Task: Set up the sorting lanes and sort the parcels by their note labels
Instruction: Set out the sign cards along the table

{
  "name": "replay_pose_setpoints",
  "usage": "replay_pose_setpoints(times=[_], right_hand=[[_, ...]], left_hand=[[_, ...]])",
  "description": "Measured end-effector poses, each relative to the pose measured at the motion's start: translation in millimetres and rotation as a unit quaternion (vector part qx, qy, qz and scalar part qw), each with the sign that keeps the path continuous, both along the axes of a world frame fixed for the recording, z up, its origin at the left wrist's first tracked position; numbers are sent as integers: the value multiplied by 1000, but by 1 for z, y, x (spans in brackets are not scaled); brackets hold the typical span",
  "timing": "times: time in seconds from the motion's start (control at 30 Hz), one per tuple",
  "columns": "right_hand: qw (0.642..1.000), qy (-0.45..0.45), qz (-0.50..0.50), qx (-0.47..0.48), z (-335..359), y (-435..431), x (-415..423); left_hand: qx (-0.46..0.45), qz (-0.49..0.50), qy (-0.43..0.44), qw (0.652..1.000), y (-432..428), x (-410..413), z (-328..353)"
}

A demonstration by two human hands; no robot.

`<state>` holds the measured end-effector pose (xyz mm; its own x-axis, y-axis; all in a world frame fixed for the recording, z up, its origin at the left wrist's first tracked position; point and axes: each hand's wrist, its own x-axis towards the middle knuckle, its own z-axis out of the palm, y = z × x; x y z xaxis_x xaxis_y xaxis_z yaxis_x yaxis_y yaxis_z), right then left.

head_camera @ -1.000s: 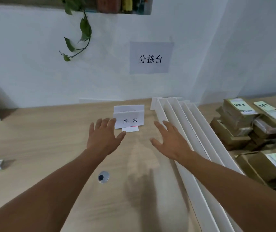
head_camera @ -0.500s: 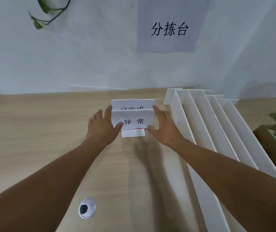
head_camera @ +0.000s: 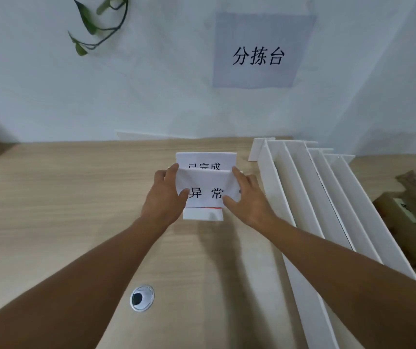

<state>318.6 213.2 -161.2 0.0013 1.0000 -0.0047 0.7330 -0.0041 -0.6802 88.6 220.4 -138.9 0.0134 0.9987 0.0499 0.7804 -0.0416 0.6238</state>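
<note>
A grey paper sign (head_camera: 258,28) on the wall reads "分拣台" in black characters. On the desk (head_camera: 75,197), the folded white front card (head_camera: 208,181) bears "异常" in black, and the thumb of the left hand (head_camera: 164,197) touches the edge of the first character. The back card (head_camera: 205,158), just behind it, shows only the tops of three characters, seemingly "已完成".

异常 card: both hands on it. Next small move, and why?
Probably lift the 异常 card straight up. The left hand and right hand pinch its side edges, and it stands close against a second card behind, so it must come clear before placing.
</note>
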Motion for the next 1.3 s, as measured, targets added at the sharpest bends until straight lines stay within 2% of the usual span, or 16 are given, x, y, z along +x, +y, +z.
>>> replay_pose_setpoints(times=[0.3, 0.6, 0.8, 0.97, 1.3], right_hand=[[985, -54, 130, 99, 68, -84, -77], [973, -85, 172, 126, 84, -137, -218], [975, -117, 142, 123, 75, -143, -271], [979, -125, 111, 116, 56, -119, -271], [983, -123, 115, 74, -28, -60, -291]], left_hand=[[35, 62, 49, 996, -121, -97, 77], [80, 95, 58, 991, -192, -238, 77], [83, 95, 32, 992, -182, -290, 61], [79, 63, 15, 995, -148, -290, 35], [6, 81, 10, 997, -82, -303, -45]])
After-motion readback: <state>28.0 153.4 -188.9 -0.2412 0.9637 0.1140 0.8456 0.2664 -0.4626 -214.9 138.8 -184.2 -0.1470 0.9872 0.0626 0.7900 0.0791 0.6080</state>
